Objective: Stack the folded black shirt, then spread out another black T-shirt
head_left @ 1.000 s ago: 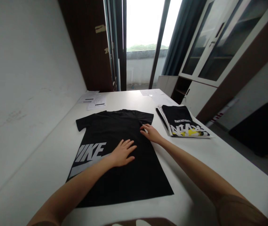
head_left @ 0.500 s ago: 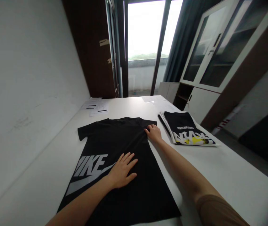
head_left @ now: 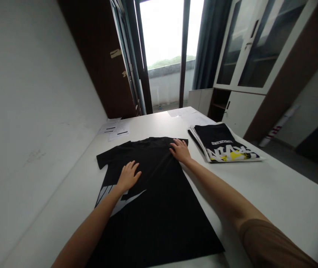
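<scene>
A black T-shirt (head_left: 159, 216) with a grey print lies spread flat on the white table (head_left: 262, 193), its collar at the far end. My left hand (head_left: 129, 176) rests on the upper middle of the shirt, fingers spread, its forearm crossing part of the print. Near the right sleeve, my right hand (head_left: 180, 150) lies on the shirt's shoulder with its fingers apart. Neither hand holds anything.
Right of the shirt lies a stack of folded shirts (head_left: 223, 143), a black one with white and yellow print on top. Papers (head_left: 117, 128) lie at the far left, beside the wall (head_left: 30, 123). Another sheet (head_left: 183, 112) is at the far edge.
My left hand has moved away from me and to the left, from the shirt's middle toward its upper part. My right hand stays by the right sleeve. The view has tilted slightly.
</scene>
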The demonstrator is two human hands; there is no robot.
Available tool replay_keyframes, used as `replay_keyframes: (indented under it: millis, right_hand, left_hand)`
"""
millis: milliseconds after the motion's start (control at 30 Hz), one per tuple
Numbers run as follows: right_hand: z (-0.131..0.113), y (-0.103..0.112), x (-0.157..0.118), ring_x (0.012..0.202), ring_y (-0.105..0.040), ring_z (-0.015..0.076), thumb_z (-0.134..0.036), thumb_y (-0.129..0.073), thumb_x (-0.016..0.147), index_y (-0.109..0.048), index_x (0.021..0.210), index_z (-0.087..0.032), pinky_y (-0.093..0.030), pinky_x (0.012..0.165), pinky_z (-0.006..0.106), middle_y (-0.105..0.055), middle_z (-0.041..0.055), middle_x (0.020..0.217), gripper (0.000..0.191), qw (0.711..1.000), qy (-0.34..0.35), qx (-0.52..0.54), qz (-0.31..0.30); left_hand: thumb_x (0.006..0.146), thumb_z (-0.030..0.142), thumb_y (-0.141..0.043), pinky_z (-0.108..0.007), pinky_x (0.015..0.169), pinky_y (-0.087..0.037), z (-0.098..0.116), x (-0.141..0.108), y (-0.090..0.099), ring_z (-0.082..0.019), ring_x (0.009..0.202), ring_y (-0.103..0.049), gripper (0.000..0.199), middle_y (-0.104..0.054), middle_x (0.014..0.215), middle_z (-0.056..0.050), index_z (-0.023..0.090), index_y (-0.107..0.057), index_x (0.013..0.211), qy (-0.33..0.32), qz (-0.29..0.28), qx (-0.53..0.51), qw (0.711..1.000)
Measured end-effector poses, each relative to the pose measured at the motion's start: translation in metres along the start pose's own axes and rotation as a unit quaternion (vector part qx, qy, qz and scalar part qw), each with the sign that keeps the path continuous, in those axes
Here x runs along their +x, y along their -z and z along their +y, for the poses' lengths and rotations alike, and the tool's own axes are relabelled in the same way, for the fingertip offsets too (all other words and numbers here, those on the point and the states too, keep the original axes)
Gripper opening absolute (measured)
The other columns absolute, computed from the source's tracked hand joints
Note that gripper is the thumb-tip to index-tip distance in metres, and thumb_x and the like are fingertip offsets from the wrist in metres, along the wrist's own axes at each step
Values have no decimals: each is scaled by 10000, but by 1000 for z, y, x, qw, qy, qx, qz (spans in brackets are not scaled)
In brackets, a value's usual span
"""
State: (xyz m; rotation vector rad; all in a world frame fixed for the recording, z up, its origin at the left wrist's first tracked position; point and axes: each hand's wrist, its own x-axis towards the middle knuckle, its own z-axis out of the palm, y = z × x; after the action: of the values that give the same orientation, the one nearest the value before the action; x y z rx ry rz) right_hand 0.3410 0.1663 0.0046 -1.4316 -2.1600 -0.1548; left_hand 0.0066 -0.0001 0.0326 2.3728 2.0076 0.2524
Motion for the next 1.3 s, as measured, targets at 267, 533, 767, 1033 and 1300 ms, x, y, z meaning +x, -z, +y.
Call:
replay_keyframes:
  millis: [267,533,767,1033,1300]
  right_hand:
    - [-19,-14,-8,1499,-281,319,-527,-527,989,-547,1458,-308,-199,1206,560,-359,72,1626,518,985,35,52,-162]
    - [9,-19,-3,1496,-276,328,-531,-460,1025,-533,1475,-263,-203,1194,565,-429,99,1583,530,987,-42,20,-153]
    - [27,-9,-5,1419,-396,320,-482,-506,1009,-626,1390,-245,-305,1149,468,-459,112,1554,465,991,-89,0,-104]
    - [17,-5,-11,1329,-480,336,-480,-525,986,-669,1330,-239,-349,1098,464,-534,160,1455,444,989,-132,-34,-63]
    - [15,-4,-13,1353,-469,325,-464,-506,989,-614,1388,-226,-353,1112,448,-501,146,1501,477,988,-137,-27,-70]
  left_hand:
    - [1015,654,-215,-712,1149,-185,-57,26,-25,-379,1552,-109,721,-143,1697,-122,259,-247,1618,129,-53,67,988]
    - [1016,651,-182,-682,1174,-157,-81,47,-23,-342,1559,-102,704,-139,1704,-76,293,-235,1619,137,-62,55,987]
    - [1029,599,-202,-682,1162,-188,-78,52,-7,-356,1553,-122,673,-167,1696,-105,260,-273,1606,165,-69,52,982]
    - [1026,519,-374,-566,1227,-168,-6,25,-19,-310,1546,-185,569,-219,1684,-99,253,-432,1525,23,-14,14,1000]
    - [965,636,-459,-667,1208,-84,121,-26,-9,-359,1563,-62,766,-119,1699,-133,271,-265,1610,-194,-142,-62,969]
